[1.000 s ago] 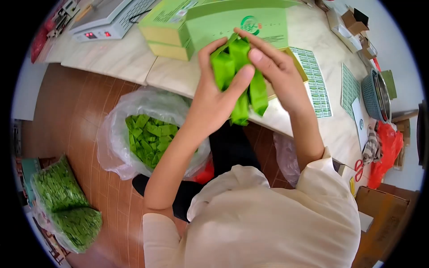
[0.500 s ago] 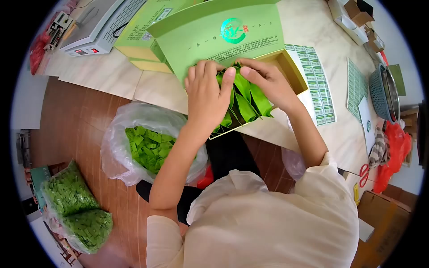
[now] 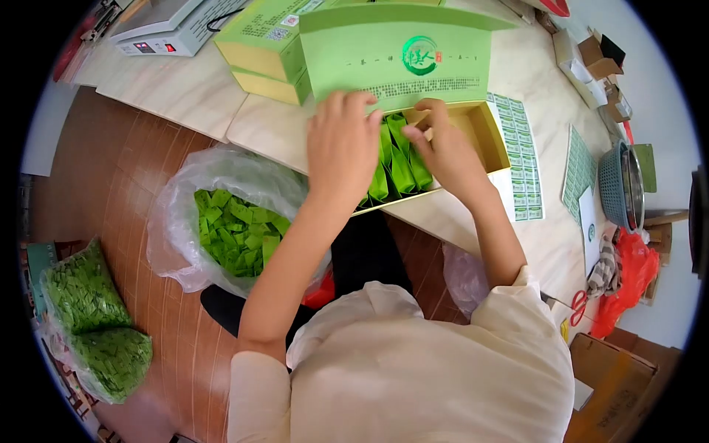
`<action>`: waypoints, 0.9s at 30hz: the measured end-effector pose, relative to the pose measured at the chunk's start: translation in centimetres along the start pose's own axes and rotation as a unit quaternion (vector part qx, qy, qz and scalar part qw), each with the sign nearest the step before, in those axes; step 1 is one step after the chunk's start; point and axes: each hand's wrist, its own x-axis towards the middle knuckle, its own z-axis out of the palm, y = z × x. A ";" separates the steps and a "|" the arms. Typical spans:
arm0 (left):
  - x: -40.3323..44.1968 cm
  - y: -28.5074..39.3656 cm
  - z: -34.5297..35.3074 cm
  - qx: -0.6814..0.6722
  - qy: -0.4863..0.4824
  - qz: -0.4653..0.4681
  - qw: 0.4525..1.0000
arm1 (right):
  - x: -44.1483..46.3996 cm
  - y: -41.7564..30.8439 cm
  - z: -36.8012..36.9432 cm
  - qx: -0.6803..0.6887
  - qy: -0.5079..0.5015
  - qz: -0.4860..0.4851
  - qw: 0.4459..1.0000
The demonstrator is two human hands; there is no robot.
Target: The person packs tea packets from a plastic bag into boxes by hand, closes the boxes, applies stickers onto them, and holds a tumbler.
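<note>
In the head view, green packets [image 3: 399,166] stand in a row inside the box [image 3: 480,136]. Over its left part, the left hand [image 3: 343,148] is loosely bent; any grip beneath is hard to tell. The right hand [image 3: 445,144], thumb and fingers parted around nothing, hovers above its middle. Right of it lies a label sheet [image 3: 526,162].

The box [image 3: 482,137] on the table [image 3: 171,92] holds packets [image 3: 401,170].
</note>
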 end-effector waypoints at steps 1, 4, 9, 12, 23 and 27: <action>-1.3 -0.7 -1.2 -0.014 0.025 -0.004 1.000 | 0.0 -0.1 -0.7 0.049 0.008 0.054 0.997; -5.6 -0.9 -2.1 -0.091 0.065 -0.046 0.993 | -0.4 -1.3 -2.3 0.099 -0.045 0.166 0.980; -10.0 1.5 -0.5 -0.257 -0.001 -0.117 0.959 | -1.1 -1.4 0.5 -0.008 -0.069 0.031 0.997; -10.3 2.1 0.1 -0.284 -0.021 -0.131 0.949 | -0.9 -2.2 -0.5 -0.024 -0.094 0.043 0.994; -12.8 -2.9 -2.1 -0.412 0.028 -0.110 0.904 | 0.3 -4.8 0.7 -0.191 0.006 0.131 0.973; -18.6 -10.3 -3.5 -0.303 0.192 -0.233 0.904 | -0.6 -10.4 5.5 -0.026 0.186 -0.105 0.977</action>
